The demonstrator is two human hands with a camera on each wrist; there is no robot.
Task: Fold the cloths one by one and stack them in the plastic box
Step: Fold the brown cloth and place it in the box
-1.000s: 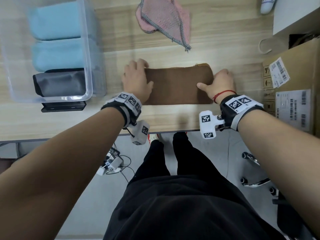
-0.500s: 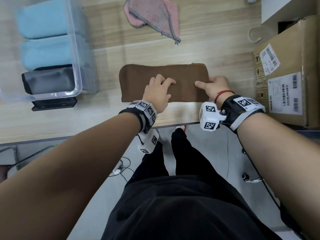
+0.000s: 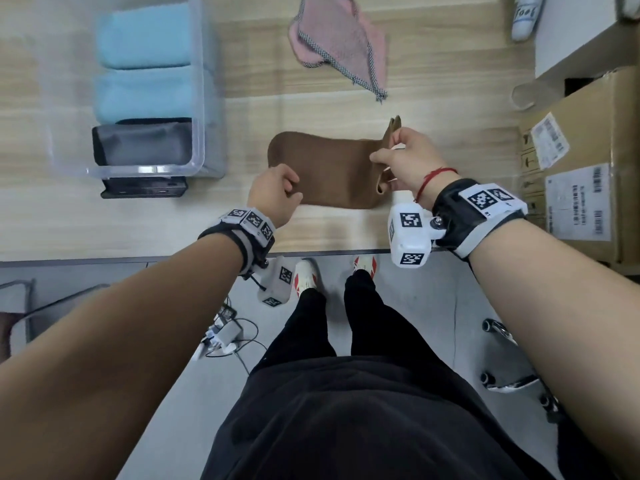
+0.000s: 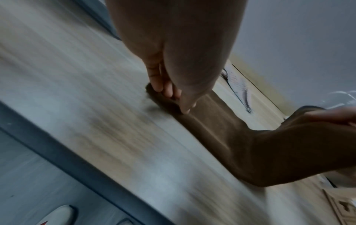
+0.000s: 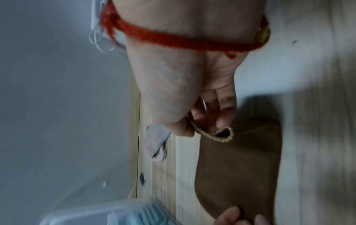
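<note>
**Brown cloth held at both ends**

The table (image 3: 104, 230) carries the box (image 3: 201, 98) at the far left, holding two blue cloths (image 3: 145, 64) and a grey cloth (image 3: 142, 142) side by side. A pink cloth (image 3: 341, 46) lies crumpled at the far edge. The brown cloth (image 3: 329, 168), folded to a strip, lies near the front edge, between the hands. The right hand (image 3: 407, 161) pinches its right end between thumb and curled fingers, lifted off the table. The left hand (image 3: 273, 194) grips the left end, fingers curled, low on the table.
</note>
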